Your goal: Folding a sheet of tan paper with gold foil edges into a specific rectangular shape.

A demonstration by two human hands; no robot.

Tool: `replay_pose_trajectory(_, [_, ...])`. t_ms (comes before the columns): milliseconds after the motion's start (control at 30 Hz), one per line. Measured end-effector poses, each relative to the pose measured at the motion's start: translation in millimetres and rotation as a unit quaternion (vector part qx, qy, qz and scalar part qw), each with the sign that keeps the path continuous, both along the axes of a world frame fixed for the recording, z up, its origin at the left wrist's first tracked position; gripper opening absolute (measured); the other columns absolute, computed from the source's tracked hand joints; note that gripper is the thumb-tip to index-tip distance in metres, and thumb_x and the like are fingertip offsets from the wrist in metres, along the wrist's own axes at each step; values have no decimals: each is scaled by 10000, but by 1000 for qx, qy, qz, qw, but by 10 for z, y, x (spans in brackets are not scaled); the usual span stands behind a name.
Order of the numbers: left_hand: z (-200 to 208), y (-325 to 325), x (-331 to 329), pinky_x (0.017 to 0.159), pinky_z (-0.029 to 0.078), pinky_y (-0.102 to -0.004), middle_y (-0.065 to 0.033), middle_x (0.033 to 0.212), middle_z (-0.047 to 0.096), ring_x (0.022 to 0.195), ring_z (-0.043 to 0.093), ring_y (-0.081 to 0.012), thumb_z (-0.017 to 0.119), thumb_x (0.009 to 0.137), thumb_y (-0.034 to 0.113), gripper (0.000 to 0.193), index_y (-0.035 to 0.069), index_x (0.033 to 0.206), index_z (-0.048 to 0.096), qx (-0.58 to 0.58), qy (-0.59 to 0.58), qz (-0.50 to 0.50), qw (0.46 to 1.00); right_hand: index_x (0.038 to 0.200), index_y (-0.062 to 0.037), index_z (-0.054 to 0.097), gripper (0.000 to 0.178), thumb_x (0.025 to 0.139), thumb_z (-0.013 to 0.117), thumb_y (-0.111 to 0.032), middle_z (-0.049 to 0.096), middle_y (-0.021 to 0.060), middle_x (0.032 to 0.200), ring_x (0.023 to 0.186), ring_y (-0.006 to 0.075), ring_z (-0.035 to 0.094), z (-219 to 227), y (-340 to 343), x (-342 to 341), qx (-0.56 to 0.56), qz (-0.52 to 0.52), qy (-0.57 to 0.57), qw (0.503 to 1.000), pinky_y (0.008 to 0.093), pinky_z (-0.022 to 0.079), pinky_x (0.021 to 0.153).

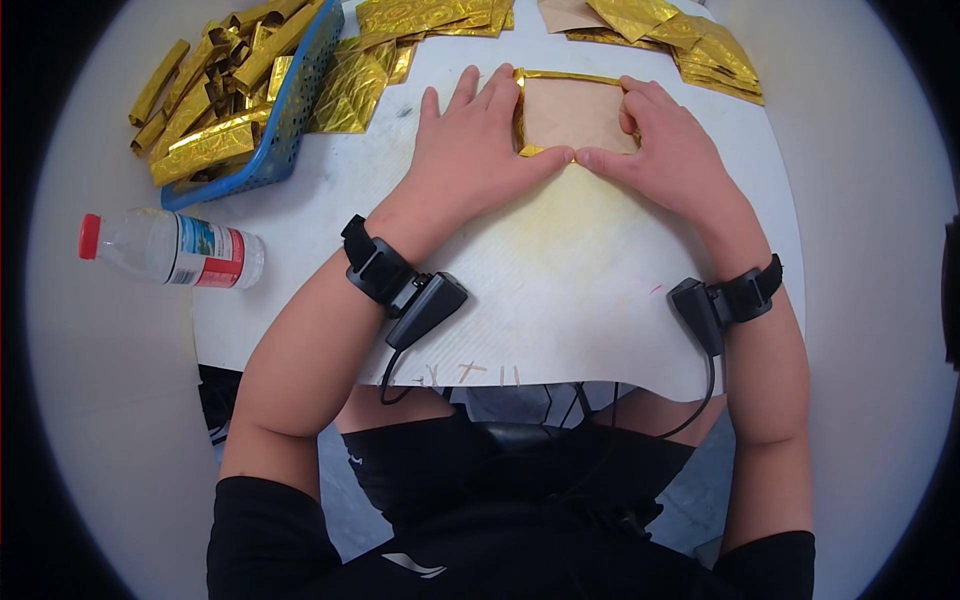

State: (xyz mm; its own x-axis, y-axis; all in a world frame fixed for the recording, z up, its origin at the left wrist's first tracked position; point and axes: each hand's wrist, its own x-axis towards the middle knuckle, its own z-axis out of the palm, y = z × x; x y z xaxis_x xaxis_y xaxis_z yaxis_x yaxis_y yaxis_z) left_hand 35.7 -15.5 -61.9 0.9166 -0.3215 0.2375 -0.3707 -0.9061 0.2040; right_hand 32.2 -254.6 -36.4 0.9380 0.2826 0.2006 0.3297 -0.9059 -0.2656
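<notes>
Gold-bordered paper sheet (578, 112): one o'clock on the worktop (570, 290). My left hand (465, 150): fingers outspread, unclenched, against its nine-o'clock edge. My right hand (675, 145): fingers curled at its three-o'clock edge; whether gripping, I cannot tell.

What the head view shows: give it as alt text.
A person's left hand and right hand touch a tan sheet with folded gold edges on a white table. At left are a blue basket of gold pieces and a red-capped bottle.
</notes>
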Motion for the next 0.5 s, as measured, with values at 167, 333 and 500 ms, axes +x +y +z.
replay_pose_trajectory(167, [1,25,9,1271,203,-668,-199,1672,428,1599,303,-412,634,910,637,973,-35,1580,414,3,30,4,1000,916,-27,595,567,806,828,-532,598,198,1505,1210,349,613,71,-20,3,24,-2,38,999,441,516,977])
replay_pose_trajectory(333, [-16,85,5,1306,164,-611,-161,1645,482,1618,277,-376,612,952,577,939,22,1651,322,14,21,-13,1000,873,-41,542,533,798,849,-471,614,201,1477,1058,358,643,-2,-157,71,74,35,38,996,412,537,864])
replay_pose_trajectory(500, [-3,-26,-51,1297,156,-637,-188,1652,465,1617,274,-392,609,948,608,977,3,1653,309,20,10,6,1000,864,-51,529,543,803,823,-503,601,194,1487,1140,366,612,27,-116,44,59,26,43,997,451,493,985])
